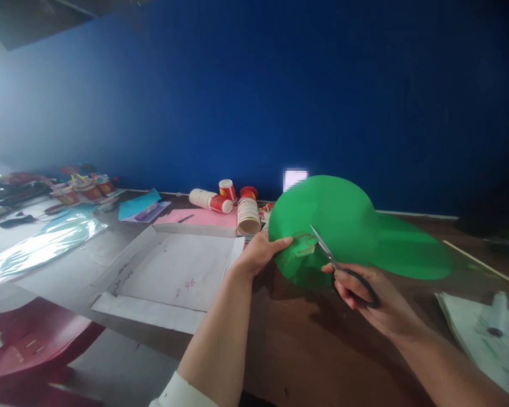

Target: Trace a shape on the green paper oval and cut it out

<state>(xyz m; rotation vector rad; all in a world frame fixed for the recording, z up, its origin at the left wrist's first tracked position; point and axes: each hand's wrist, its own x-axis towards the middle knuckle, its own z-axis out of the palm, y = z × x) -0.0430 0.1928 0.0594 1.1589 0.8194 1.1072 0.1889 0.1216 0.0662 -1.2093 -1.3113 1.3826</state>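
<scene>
A large sheet of green paper (343, 209) is held up over the brown table, its right part curving down toward the tabletop. My left hand (261, 251) pinches its left edge, thumb on the near face. Drawn lines and a small cut-looking patch (306, 249) show on the sheet beside that thumb. In my right hand (365, 294) is a pair of scissors (328, 254) with black handles, fingers through the loops. The blades point up and left in front of the green paper, and they look closed or nearly so.
Left of my arm lies a shallow white box lid (169, 271). Behind it are pink paper (203, 216), paper cups (249, 215) and blue paper (139, 204). A red chair (38, 339) stands lower left. At right are a thin stick (483, 264) and a notebook (470, 322) with a white tube (497, 314).
</scene>
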